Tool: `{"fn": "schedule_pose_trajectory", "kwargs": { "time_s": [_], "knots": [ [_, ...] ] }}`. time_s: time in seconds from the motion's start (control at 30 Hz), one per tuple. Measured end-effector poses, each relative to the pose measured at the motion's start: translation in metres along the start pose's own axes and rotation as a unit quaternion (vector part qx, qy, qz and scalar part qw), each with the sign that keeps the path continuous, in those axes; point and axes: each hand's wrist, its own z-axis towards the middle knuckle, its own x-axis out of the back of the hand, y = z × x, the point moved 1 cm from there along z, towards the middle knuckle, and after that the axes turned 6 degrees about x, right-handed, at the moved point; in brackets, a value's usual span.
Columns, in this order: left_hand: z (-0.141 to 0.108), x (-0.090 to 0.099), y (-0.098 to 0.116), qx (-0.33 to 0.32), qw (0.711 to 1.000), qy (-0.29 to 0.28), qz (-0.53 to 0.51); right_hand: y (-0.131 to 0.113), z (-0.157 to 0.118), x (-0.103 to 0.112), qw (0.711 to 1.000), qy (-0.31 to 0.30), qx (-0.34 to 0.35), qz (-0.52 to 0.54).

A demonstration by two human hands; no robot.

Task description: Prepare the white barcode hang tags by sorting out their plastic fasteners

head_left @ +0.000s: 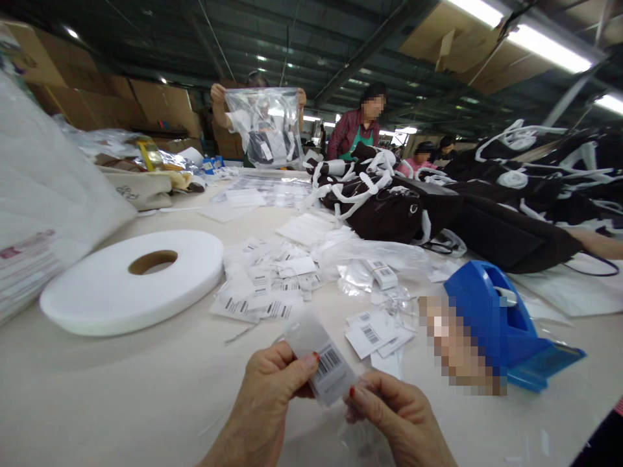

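Both of my hands hold one small white barcode tag (325, 363) inside a clear plastic sleeve, low in the middle of the view. My left hand (265, 405) pinches its left edge between thumb and fingers. My right hand (402, 418) grips its lower right corner. Just beyond the tag lies a loose heap of similar barcode tags (272, 285) on the pale table (146, 389), with a few more tags (372, 334) to the right.
A big white tape roll (131, 279) lies at the left. A blue tape dispenser (501, 324) stands at the right. Dark garments with white straps (438, 207) pile up behind. Across the table a person holds up a clear bag (265, 126); others work beside.
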Motion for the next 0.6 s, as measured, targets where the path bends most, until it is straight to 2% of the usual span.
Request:
{"fn": "schedule_pose_trajectory", "kwargs": {
  "time_s": [0.17,0.5,0.6],
  "knots": [
    [0.0002,-0.0010,0.0000,0.000,1.000,-0.003,0.007,0.0006,0.0001,-0.0003,1.000,0.003,0.007,0.006],
    [0.0001,-0.0021,-0.0018,0.007,1.000,-0.015,-0.024,0.0035,0.0000,-0.0035,0.999,-0.037,0.019,-0.029],
    [-0.0003,-0.0017,-0.0024,0.011,1.000,-0.024,-0.010,0.0006,-0.0003,-0.0030,0.999,-0.029,0.016,-0.030]
  ]
}}
